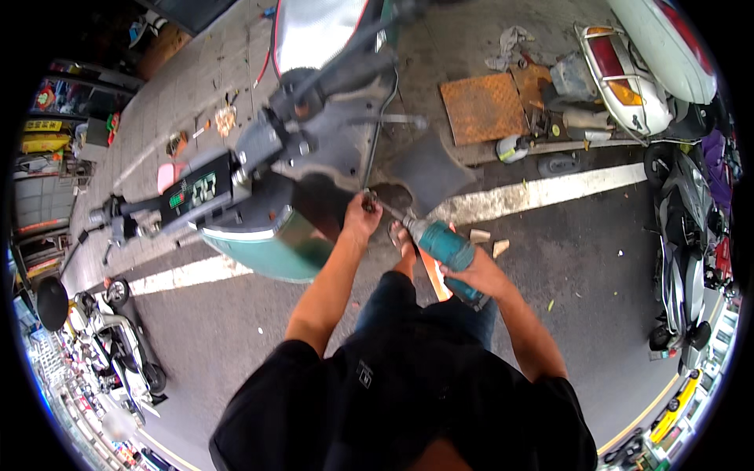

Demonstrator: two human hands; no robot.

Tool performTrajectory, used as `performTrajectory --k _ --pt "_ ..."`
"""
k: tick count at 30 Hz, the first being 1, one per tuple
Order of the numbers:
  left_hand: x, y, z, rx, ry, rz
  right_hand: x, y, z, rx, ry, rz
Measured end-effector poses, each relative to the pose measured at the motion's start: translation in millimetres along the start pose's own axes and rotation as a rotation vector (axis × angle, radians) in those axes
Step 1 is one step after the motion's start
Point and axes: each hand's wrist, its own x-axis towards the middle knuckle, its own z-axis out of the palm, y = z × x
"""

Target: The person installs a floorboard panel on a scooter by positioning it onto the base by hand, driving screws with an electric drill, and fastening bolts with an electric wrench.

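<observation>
My right hand [481,275] is wrapped round a teal cordless drill [448,245]. Its chuck and bit point up and left, toward my left hand [363,213]. At the edge of a scooter's dark footboard, the left fingers are pinched together round something small and dark, too small to name. The bit's tip ends close to those fingers; whether it touches anything I cannot tell. The electric scooter [306,251] stands in front of me with a green body panel, and its handlebar with a lit display [196,191] reaches to the left of my hands.
A rusty metal plate [484,108] lies on the pavement at the far right, near a white scooter's tail [620,78]. Small wood pieces [500,248] are on the asphalt beside the drill. Parked scooters [682,251] line the right, and another scooter [118,337] stands at the left.
</observation>
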Motion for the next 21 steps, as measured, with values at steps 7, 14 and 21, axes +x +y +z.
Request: performTrajectory --k 7,14,21 --pt "53 7 42 -0.012 0.167 0.113 71 -41 -24 -0.389 -0.089 -0.250" --pt "99 44 47 0.189 0.247 0.240 123 -70 -51 -0.366 -0.185 -0.237" --pt "148 45 87 0.638 0.215 0.322 203 -46 -96 -0.257 -0.218 -0.298"
